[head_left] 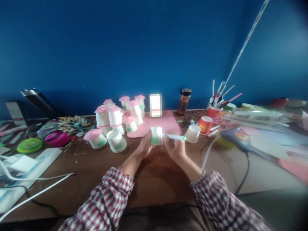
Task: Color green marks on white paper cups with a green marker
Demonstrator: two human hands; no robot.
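Note:
My left hand [144,145] is closed around the side of a small white paper cup [156,131] with a green patch low on it. In my right hand [177,150] is a white marker [175,137] with a light green end pointing right; its other end meets the cup's right side. Both hands are raised over the front of a pink paper sheet [160,123]. Left of them stand several white cups with pink paper roofs, among them a stacked one [115,117]. A roofless cup [116,141] is nearer, and another white cup [192,133] stands to the right.
At right are a red cup [205,125], a red holder [214,111] with pens and sticks, a dark-lidded jar [185,101] and a glue gun [234,138] with its cord. At left lie a green tape measure [29,145], a magenta case [57,138] and a power strip [45,165] with cables.

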